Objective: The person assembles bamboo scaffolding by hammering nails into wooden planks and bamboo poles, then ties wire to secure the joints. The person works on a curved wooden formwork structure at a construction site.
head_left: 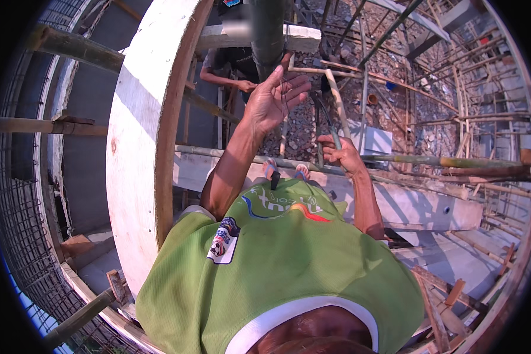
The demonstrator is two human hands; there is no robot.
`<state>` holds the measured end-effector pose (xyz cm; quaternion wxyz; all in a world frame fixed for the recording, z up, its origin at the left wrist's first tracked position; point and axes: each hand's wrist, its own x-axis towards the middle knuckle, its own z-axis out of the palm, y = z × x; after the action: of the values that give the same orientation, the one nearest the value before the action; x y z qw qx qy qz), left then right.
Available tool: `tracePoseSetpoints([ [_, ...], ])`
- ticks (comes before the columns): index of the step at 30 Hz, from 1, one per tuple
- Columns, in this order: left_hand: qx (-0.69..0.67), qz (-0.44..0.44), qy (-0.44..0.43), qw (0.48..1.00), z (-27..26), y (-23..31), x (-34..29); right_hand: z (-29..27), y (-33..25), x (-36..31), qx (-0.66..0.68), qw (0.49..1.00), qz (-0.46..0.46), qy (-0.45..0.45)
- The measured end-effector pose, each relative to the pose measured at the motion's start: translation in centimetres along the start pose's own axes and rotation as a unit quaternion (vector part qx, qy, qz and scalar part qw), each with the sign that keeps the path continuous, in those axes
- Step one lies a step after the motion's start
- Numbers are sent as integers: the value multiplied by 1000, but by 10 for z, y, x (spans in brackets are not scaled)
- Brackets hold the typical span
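Note:
My left hand [268, 103] is raised with its palm turned up and fingers stretched out, beside the lower end of a thick upright bamboo pole [268, 35]. Thin dark wire [285, 97] runs down past its fingers; whether the hand touches the wire I cannot tell. Lower and to the right, my right hand [343, 154] is closed around one handle of dark long-handled pincers [329, 115]. The other handle hangs free on the left, and the jaws point up toward my left fingertips. Behind the pole, a pale wooden beam [304, 38] lies crosswise.
A broad plywood panel [138, 118] curves up close on my left. Another person [218, 74] is below, beyond the pole. My sandalled feet stand by a wooden plank [419, 203]. Bamboo scaffolding [442, 160] crosses on the right, over rubble ground with an orange bucket [372, 99].

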<state>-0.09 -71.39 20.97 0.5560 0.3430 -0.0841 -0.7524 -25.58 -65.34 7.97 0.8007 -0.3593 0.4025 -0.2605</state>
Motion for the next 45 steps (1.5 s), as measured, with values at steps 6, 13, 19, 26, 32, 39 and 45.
tracePoseSetpoints([
  [6,-64,-132,-200,969,-57,19,13,46,-57,5,-74,997,-22,-1],
  [13,317,-53,-92,942,-51,49,6,95,-59,25,-70,996,-33,-41],
  [19,346,-39,-96,932,-56,50,6,103,-58,21,-67,997,-38,-28],
  [26,326,-25,-126,936,-59,46,12,99,-62,18,51,996,-44,-55],
  [32,342,-11,-120,932,-55,48,6,98,-62,18,5,999,-31,-16],
  [39,522,30,-101,846,-51,66,9,100,-77,8,-54,998,-22,-1],
  [45,530,46,-90,842,-50,64,4,105,-77,19,-80,996,-42,-9],
])
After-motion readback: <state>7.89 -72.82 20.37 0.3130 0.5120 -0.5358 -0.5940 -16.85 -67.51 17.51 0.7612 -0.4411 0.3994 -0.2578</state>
